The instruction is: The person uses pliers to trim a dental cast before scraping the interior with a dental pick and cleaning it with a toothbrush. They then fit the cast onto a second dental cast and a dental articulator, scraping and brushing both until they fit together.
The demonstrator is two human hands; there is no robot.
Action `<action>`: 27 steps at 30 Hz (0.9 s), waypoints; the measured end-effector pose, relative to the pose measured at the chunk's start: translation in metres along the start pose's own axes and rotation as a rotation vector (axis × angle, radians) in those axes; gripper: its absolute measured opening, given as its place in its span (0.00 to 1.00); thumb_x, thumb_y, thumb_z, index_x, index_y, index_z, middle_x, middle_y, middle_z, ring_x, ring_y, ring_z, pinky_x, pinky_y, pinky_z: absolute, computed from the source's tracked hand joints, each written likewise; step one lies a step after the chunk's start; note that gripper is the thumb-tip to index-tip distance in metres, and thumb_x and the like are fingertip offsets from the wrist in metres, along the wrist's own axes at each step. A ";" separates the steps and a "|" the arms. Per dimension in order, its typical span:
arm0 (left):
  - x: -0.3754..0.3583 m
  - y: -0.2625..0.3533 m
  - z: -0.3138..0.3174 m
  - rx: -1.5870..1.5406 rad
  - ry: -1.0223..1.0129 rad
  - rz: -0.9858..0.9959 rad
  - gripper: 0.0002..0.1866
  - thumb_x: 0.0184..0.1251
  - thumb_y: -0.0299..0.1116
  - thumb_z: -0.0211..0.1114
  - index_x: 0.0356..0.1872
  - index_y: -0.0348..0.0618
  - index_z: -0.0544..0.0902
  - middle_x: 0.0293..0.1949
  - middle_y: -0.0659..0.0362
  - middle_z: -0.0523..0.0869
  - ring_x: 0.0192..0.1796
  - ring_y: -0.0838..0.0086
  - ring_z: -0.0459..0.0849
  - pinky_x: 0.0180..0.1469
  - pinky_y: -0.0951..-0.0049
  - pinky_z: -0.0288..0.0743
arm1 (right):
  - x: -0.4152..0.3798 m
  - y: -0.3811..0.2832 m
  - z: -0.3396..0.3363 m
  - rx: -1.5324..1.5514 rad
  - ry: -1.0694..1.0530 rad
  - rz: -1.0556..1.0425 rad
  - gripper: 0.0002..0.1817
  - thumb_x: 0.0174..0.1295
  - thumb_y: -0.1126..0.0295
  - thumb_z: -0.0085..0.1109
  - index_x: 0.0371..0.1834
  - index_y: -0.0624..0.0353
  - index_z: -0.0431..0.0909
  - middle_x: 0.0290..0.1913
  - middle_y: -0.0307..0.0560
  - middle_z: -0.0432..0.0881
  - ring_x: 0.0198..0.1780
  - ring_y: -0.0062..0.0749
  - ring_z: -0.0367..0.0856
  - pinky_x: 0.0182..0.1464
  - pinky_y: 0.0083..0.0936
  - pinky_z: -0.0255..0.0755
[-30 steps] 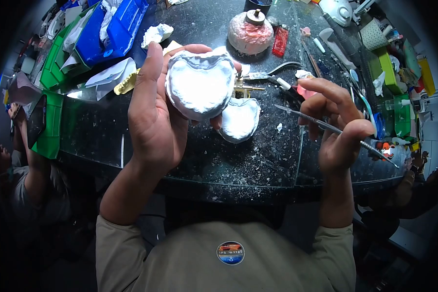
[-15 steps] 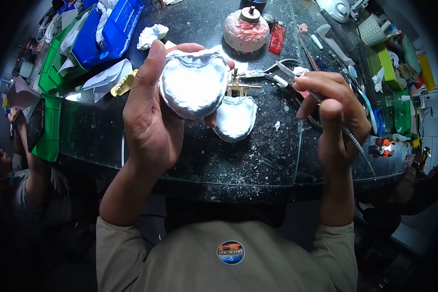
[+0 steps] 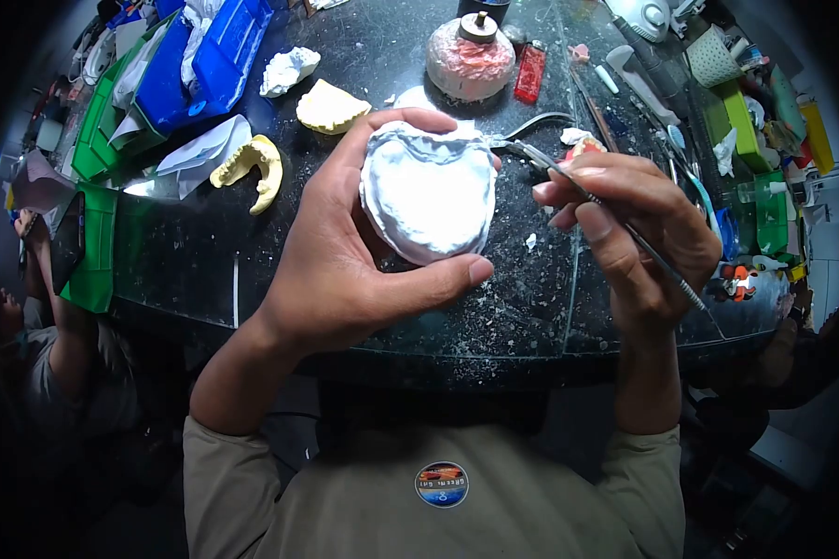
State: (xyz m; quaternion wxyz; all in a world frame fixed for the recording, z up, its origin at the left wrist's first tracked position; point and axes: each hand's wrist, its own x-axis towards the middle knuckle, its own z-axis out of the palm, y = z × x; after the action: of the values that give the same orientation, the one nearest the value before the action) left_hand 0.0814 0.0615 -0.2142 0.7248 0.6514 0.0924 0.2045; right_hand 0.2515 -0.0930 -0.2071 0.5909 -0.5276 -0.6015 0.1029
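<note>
My left hand point(image 3: 331, 256) is wrapped round a white plaster dental model point(image 3: 429, 200), thumb along its near edge and fingers behind it. Bright light washes out the model's flat face. In my right hand point(image 3: 648, 224) is a thin metal dental carving tool point(image 3: 667, 264), pinched like a pen. Its working end points left, close to the model's upper right edge. Just beyond my left hand lies a pale yellow dental cast point(image 3: 331, 107). A curved yellow cast point(image 3: 264, 166) sits farther left.
A pink-stained round burner point(image 3: 471, 61) and a red lighter point(image 3: 530, 73) stand at the back. Blue point(image 3: 228, 61) and green bins point(image 3: 93, 256) line the left side. Hand tools lie on the right, beside a green tray point(image 3: 741, 121). Another person's arm point(image 3: 51, 279) shows far left.
My left hand has moved right and turned, bringing its thumb to the near edge. The brass hinge and second plaster piece no longer show. The tool has tilted toward the model.
</note>
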 end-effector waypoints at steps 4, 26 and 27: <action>-0.001 0.000 -0.002 0.054 -0.043 0.031 0.42 0.43 0.27 0.76 0.63 0.33 0.64 0.52 0.45 0.82 0.58 0.65 0.81 0.63 0.67 0.71 | -0.002 0.000 0.000 0.014 -0.026 -0.006 0.11 0.63 0.83 0.53 0.48 0.72 0.76 0.46 0.65 0.81 0.44 0.44 0.86 0.42 0.29 0.84; -0.003 0.001 0.000 0.096 -0.030 0.056 0.42 0.41 0.30 0.76 0.61 0.31 0.67 0.49 0.48 0.83 0.55 0.68 0.82 0.61 0.71 0.72 | 0.000 0.001 0.011 -0.110 0.064 -0.059 0.10 0.52 0.83 0.64 0.39 0.69 0.82 0.37 0.55 0.87 0.41 0.39 0.88 0.46 0.30 0.81; -0.003 0.001 0.000 0.095 -0.029 0.053 0.42 0.41 0.30 0.76 0.61 0.31 0.67 0.49 0.48 0.83 0.55 0.68 0.82 0.61 0.71 0.72 | 0.001 0.000 0.012 -0.108 0.063 -0.058 0.10 0.52 0.83 0.64 0.39 0.69 0.82 0.37 0.55 0.87 0.41 0.39 0.88 0.46 0.30 0.81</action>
State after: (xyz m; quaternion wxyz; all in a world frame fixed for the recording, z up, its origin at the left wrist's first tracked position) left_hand 0.0786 0.0608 -0.2132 0.6885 0.6904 0.0741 0.2095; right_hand 0.2424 -0.0865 -0.2103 0.5830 -0.5442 -0.6022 0.0364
